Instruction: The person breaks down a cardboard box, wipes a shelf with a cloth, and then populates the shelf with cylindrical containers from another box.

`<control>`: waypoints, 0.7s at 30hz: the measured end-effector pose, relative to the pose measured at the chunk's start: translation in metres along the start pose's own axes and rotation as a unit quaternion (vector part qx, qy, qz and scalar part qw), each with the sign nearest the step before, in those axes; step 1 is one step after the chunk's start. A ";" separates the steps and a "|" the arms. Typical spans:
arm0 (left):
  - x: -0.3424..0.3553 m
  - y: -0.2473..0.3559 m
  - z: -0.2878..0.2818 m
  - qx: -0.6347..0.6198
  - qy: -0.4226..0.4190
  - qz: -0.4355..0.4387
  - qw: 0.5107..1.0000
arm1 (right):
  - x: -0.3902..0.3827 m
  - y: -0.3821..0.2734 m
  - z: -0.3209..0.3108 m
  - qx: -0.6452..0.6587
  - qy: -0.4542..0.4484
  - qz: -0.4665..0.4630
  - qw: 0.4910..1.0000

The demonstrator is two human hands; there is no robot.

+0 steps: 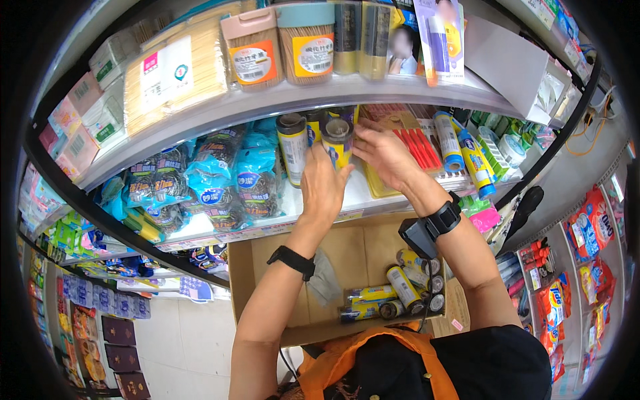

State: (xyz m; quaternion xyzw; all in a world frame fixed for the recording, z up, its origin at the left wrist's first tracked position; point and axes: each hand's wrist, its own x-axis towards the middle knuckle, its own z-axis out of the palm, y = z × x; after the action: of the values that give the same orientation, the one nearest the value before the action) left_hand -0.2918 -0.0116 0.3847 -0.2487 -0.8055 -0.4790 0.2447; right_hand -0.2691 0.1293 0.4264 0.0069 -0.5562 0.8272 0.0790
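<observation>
My left hand (323,180) grips an upright yellow-labelled cylindrical roll (338,142) on the middle shelf. My right hand (380,153) is just right of that roll, fingers loosely extended and apart, their tips at the upright rolls, with nothing visibly held. Another white-and-yellow roll (293,150) stands left of the held one, and more are partly hidden behind it. Below, an open cardboard box (257,280) holds several similar rolls (404,286), mostly lying on their sides, and a grey crumpled piece (323,280).
Blue-bagged scourers (213,180) fill the shelf at left; red-handled items (417,147) and blue-capped rolls (472,160) lie at right. An upper shelf edge (280,100) overhangs my hands, with toothpick tubs (253,60) above. Packed shelving (553,300) flanks the tiled floor (187,340).
</observation>
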 end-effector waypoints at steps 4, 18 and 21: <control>0.000 -0.002 -0.014 0.126 -0.051 -0.015 0.991 | -0.017 0.010 0.002 -0.216 0.023 0.041 0.975; 0.011 -0.052 -0.013 0.222 -0.166 0.072 0.958 | -0.077 0.011 -0.014 -0.476 -0.026 -0.127 0.870; 0.003 -0.044 -0.033 0.240 -0.185 0.052 0.952 | -0.130 -0.013 -0.029 -0.403 -0.286 0.199 0.846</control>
State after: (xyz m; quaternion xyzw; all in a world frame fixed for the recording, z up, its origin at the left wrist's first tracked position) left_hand -0.3171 -0.0593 0.3719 -0.3081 -0.9138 -0.2042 0.1683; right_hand -0.1363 0.1451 0.4146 0.0998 -0.8278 0.4901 -0.2540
